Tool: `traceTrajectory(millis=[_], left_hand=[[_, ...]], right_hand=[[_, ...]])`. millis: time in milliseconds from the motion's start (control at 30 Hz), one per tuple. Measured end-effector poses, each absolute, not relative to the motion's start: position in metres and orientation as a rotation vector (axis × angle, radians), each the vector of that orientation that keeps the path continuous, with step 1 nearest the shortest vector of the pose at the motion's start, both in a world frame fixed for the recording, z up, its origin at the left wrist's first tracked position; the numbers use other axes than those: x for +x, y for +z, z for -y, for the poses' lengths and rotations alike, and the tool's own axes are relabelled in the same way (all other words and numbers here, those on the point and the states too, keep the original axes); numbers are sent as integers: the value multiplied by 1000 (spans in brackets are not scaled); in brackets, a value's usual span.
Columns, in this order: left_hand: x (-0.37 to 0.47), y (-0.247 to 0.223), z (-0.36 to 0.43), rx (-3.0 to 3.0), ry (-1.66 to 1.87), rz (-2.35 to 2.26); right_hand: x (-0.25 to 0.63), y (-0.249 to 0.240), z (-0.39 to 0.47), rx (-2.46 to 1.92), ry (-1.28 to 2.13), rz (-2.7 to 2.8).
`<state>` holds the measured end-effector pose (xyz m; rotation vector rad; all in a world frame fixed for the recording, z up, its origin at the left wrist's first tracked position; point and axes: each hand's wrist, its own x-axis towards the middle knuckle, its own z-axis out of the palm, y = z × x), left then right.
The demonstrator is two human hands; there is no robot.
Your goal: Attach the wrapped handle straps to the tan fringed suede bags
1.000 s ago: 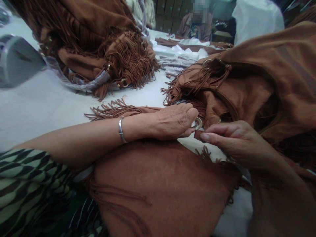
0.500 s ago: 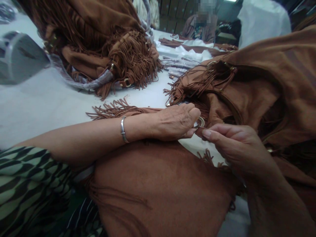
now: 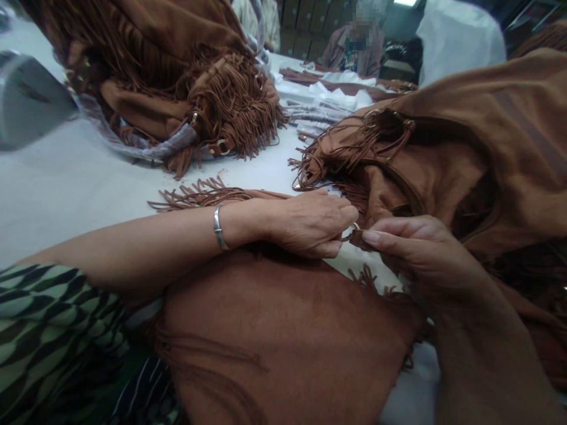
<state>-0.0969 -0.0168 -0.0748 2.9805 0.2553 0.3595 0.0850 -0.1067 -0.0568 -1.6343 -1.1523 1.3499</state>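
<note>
A brown suede bag piece (image 3: 283,330) with fringes lies across the near edge of the table, below my forearms. Above its upper edge my left hand (image 3: 312,224), with a silver bangle at the wrist, is closed on a metal ring (image 3: 349,232). My right hand (image 3: 410,242) pinches a small brown leather tab (image 3: 358,238) between thumb and forefinger, right beside the ring. Whether the tab passes through the ring cannot be made out. Brown fringe strands (image 3: 195,193) spread out behind my left forearm.
One fringed brown bag (image 3: 177,77) stands at the back left, another (image 3: 496,141) at the right. A grey rounded object (image 3: 33,100) sits at the left edge. Wrapped straps (image 3: 310,112) lie on the white table (image 3: 39,195). A person (image 3: 354,50) is across it.
The ring has turned and sunk partly behind my left fingers. My right hand has shifted slightly left with the tab. The whole view has moved a little.
</note>
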Motion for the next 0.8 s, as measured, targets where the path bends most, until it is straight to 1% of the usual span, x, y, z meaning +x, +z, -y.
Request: traceTrajectory(millis=[167,267,467,600,800], left_hand=[[-93,-81,27,2940,516,-692],[-89,-85,29,2913,456,-814],[-85,-86,23,2932,403,-611],[-91,-85,18,2919,431,-367],[-98,-85,17,2957,437,-216]], right_hand=[[87,-50,108,-1671,1383,1003],[79,-45,110,-1617,1422,964],[72,-43,111,-1552,1401,1025],[76,-46,109,-1554,1517,1025],[79,-55,106,-1489,1635,1050]])
